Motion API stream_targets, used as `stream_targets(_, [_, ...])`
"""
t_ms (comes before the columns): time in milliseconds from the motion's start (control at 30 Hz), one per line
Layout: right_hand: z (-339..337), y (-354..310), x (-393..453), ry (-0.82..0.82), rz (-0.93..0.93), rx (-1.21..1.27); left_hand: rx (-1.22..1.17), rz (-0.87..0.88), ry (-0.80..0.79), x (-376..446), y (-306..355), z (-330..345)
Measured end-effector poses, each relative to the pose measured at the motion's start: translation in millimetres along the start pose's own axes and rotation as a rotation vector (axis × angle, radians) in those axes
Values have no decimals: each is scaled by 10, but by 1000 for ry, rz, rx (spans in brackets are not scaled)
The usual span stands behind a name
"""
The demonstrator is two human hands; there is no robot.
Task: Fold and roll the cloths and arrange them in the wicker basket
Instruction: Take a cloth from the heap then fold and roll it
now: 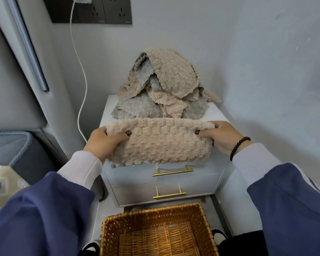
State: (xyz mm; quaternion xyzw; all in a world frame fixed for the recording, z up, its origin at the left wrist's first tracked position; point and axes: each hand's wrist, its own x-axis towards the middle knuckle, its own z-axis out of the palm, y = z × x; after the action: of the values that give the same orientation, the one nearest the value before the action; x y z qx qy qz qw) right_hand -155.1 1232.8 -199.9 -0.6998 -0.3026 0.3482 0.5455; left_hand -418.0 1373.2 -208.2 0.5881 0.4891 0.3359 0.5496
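While the left hand and right hand pinch the beige cloth's far corners, keep edges aligned for a tight roll before the near basket.

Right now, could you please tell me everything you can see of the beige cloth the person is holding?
The beige cloth is fluffy, with a bumpy waffle-like pile and scalloped edges. It looks folded over into a wide band, held level above the front of the white nightstand. The left hand grips its left end and the right hand its right end, thumbs on the front.
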Motion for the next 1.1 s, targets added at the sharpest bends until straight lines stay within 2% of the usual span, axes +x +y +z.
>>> stream_targets(167, [-174, -126, -307, -103, -24, 365, -356, -44, -108, -288, 177, -77])
stream_targets(300, [-247, -206, -555, -159, -94, 407, -361, 51, -82, -525, 243, -78])
stream_targets(400, [-237, -170, -683, -56, -88, 210, -251, 76, -4, -679, 196, -37])
stream_targets(533, [-262, -141, -718, 116, -165, -313, -165, 58, 2, -706, 130, -34])
stream_targets(633, [-264, -147, -680, 198, -170, -381, -112, 28, -5, -602, 66, -16])
stream_targets(733, [-251, -84, -580, 197, -117, -436, 2, 13, -7, -448, -34, 9])
stream_targets(833, [-199, 26, -434, 173, -20, -551, 215, 10, 14, -276, -149, 63])
stream_targets(967, [-69, 158, -223, 171, 14, -702, 589, 99, 66, -144, -192, 179])
stream_targets(1100, [26, 194, -66, 242, 9, -687, 720, 128, 107, -41, -154, 229])
